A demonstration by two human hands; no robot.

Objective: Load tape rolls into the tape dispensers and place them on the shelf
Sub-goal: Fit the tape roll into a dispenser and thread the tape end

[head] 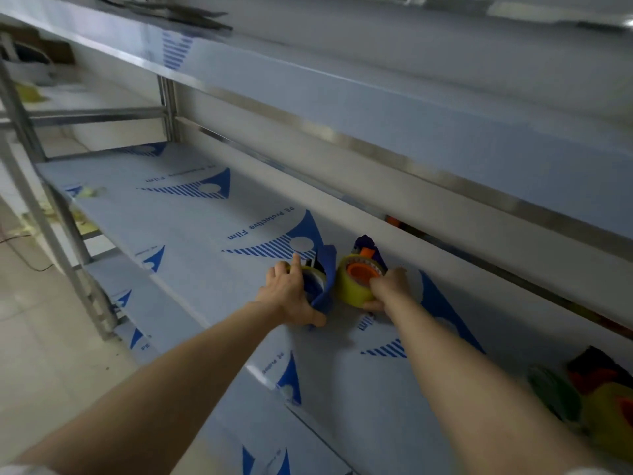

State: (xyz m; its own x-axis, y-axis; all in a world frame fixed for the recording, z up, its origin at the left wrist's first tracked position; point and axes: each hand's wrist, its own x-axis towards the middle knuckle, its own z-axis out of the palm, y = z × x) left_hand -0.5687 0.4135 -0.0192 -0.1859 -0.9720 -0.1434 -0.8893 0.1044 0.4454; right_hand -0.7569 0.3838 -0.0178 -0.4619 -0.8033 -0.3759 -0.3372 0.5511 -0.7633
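Note:
Two loaded tape dispensers stand side by side on the lower shelf (205, 214), which is covered in blue-printed protective film. My left hand (291, 296) grips the blue dispenser (325, 286), which carries a clear tape roll (313, 275). My right hand (388, 286) holds the yellowish tape roll (352, 286) on the dark purple dispenser (371, 250) with an orange hub (363, 272). Both dispensers rest on the shelf surface.
The upper shelf (376, 108) overhangs just above and behind the dispensers. More dispensers and tape rolls (592, 395), green, orange and yellow, lie blurred at the right end of the lower shelf. Steel frame legs (68, 248) stand at the left, tiled floor beyond.

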